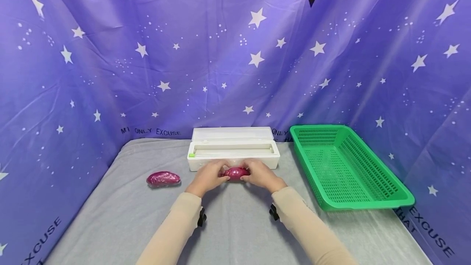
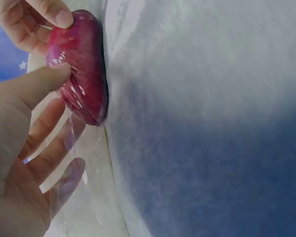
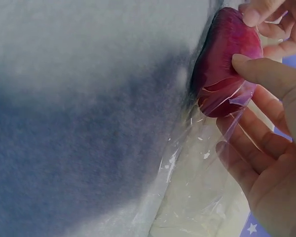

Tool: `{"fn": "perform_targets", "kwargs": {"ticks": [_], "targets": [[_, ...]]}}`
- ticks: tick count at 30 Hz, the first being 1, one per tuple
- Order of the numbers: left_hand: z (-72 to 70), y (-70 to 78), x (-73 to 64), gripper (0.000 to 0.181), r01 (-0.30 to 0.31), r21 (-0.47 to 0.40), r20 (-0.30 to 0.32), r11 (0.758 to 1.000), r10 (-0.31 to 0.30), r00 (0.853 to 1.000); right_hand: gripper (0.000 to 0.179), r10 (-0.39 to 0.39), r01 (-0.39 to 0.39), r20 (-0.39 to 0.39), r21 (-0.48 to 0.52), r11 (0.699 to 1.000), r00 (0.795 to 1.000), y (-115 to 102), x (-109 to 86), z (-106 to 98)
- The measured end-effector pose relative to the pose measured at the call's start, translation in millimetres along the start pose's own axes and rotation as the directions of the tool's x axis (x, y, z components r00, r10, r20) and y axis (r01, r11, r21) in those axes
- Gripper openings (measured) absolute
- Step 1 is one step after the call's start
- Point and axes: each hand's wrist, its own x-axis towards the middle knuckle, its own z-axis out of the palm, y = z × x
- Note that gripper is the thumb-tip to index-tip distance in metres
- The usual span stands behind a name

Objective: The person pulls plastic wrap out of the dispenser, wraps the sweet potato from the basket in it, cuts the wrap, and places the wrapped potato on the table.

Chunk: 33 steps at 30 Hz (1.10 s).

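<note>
In the head view both hands hold a red-purple sweet potato [image 1: 236,173] just in front of a white cling film box. My left hand [image 1: 211,175] grips its left end, and my right hand [image 1: 259,173] grips the right end. The left wrist view shows the left thumb pressing the near side of the sweet potato [image 2: 84,69], with fingers behind it. Clear cling film [image 3: 207,153] covers the sweet potato and trails past its end, over the spread lower fingers of the right hand [image 3: 266,128].
The white cling film box [image 1: 235,160] stands with its lid up, a roll inside and a green piece at its left corner. Another film-wrapped sweet potato [image 1: 163,179] lies to the left on the grey cloth [image 1: 235,232]. A green basket [image 1: 316,183] stands at the right.
</note>
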Motion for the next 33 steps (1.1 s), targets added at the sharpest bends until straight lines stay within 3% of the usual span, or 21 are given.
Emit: {"fn": "perform_targets", "kwargs": {"ticks": [5,13,20,23,25,27,31,33], "targets": [[1.0,-2.0,-1.0,0.035,0.0,0.024,0.009,1.0,-0.001,1.0,0.031,-0.023,0.024,-0.011,0.038,0.999,1.0,5,-0.4,3],[4.2,-1.8,-3.0,0.035,0.029,0.04,0.001,0.999,-0.029,1.0,0.03,-0.047,0.051,-0.026,0.217,0.975,0.999,13,-5.2,4],[2.7,-0.2,-2.4,0.036,0.042,0.042,0.002,0.998,-0.042,0.999,0.024,-0.007,0.017,-0.041,0.254,0.967,0.999,15,-10.2,0],[1.9,0.1,-2.1,0.037,0.047,0.043,0.011,0.998,-0.047,0.999,0.021,0.016,0.011,-0.112,0.241,0.971,0.994,16,-11.2,-5],[1.2,0.5,-1.9,0.038,0.05,0.041,0.016,0.998,-0.051,0.999,0.019,0.037,0.008,-0.206,0.217,0.976,0.978,18,-11.4,-10],[0.7,0.8,-1.7,0.039,0.052,0.037,0.017,0.998,-0.053,0.998,0.017,0.059,0.008,-0.314,0.206,0.978,0.947,22,-11.0,-17],[1.1,0.6,-1.7,0.04,0.059,0.033,0.02,0.998,-0.06,0.998,0.018,0.079,-0.004,-0.514,0.146,0.989,0.854,33,-12.0,-30],[1.4,0.3,-1.6,0.04,0.064,0.033,0.024,0.997,-0.065,0.998,0.021,0.112,-0.049,-0.562,0.125,0.991,0.82,40,-13.5,-36]]}}
